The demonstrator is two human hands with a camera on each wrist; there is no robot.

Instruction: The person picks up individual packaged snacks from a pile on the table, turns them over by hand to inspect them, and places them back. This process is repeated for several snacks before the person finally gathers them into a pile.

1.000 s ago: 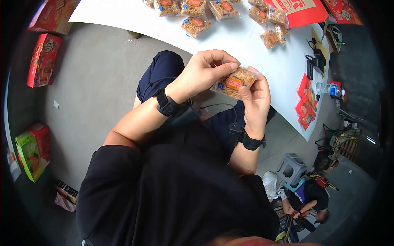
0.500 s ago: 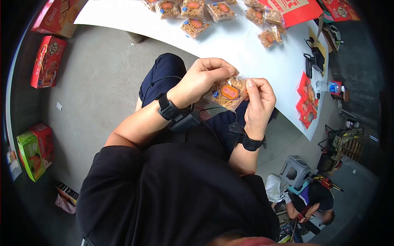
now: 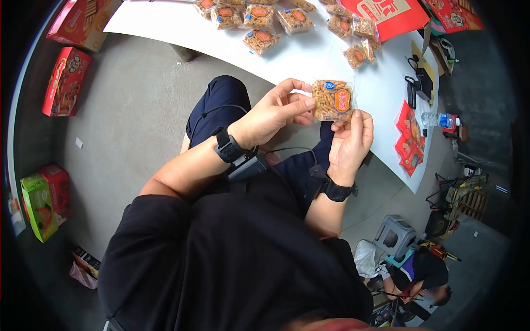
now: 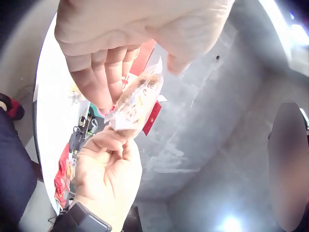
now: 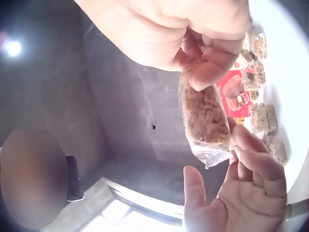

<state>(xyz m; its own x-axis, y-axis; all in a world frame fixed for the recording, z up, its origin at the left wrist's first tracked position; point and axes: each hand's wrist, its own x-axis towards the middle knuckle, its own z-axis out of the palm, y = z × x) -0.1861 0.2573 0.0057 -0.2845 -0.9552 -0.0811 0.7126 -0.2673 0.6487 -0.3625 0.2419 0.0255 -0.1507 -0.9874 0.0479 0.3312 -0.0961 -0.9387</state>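
A clear-wrapped, square snack packet (image 3: 331, 100) with an orange label and a small blue mark is held up in front of the body, near the table edge. My right hand (image 3: 352, 140) pinches its lower right corner between thumb and fingers; the right wrist view shows the thumb pressed on the packet (image 5: 205, 116). At the packet's left edge is my left hand (image 3: 281, 107). In the right wrist view, the left hand (image 5: 244, 186) has its thumb spread well away and its fingertips right at the wrapper's end.
More wrapped snack packets (image 3: 259, 41) lie along the white table (image 3: 298, 58). A red bag (image 3: 386, 19), black glasses, a red wrapper (image 3: 409, 140) and a water bottle (image 3: 440, 119) are to the right. Red boxes (image 3: 67, 81) stand on the floor at left. Another person (image 3: 422, 276) sits behind, lower right.
The packet has risen and turned, so its label now sits at the right side. My left hand has loosened its pinch on the top edge; my right hand keeps its grip.
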